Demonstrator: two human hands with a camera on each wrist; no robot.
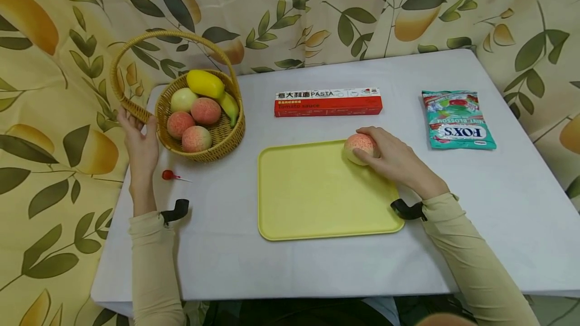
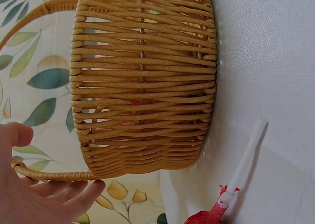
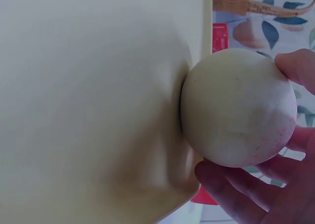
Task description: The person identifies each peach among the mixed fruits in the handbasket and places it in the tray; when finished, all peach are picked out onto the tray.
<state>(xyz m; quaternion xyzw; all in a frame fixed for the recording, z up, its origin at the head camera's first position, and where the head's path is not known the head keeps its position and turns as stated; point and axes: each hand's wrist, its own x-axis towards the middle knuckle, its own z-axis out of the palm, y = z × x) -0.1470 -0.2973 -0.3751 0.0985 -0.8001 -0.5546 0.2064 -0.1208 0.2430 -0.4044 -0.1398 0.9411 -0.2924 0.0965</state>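
My right hand [image 1: 394, 157] holds a pink and cream peach [image 1: 356, 146] at the far right corner of the yellow tray [image 1: 317, 195]. In the right wrist view, thumb and fingers are spread around the peach [image 3: 236, 106], its pale side facing the camera. On the left, my left hand [image 1: 142, 147] touches the handle [image 1: 136, 110] of a wicker basket [image 1: 226, 145]. Its fingers lie behind the handle, fairly straight, with the thumb [image 2: 19, 134] apart from them. Inside the basket are several peaches [image 1: 206, 111], a pale round fruit [image 1: 183, 100], a yellow fruit [image 1: 205, 83] and a banana [image 1: 229, 108].
A red lollipop [image 1: 168, 174] with a white stick lies near the left forearm. Behind the tray is a red and white pasta box [image 1: 328, 105]. A green FOX'S candy bag [image 1: 459, 122] lies at the right. Leaf-patterned curtain hangs behind the white-covered table [image 1: 217, 255].
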